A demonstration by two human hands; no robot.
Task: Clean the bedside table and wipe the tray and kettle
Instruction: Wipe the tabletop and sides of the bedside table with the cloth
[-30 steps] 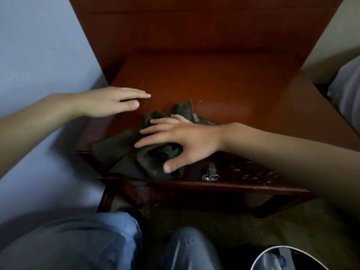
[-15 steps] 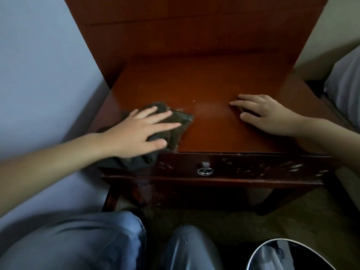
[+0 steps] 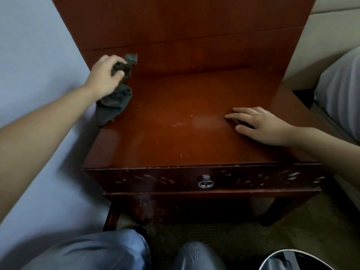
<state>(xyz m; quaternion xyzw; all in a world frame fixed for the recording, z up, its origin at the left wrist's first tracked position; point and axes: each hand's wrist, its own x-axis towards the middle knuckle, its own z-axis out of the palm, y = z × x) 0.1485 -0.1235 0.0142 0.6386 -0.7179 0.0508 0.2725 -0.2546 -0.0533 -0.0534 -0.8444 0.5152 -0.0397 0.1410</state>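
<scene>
Since a moment ago the left hand (image 3: 106, 76) has carried the cloth (image 3: 115, 102) to the table's (image 3: 175, 141) back-left corner, fingers bunched on it; soft, limp, best gripped mid-wad; right hand (image 3: 261, 124) flat, fingers spread.

Left hand (image 3: 106, 76) clenched, right hand (image 3: 261, 124) flat, fingers spread
</scene>
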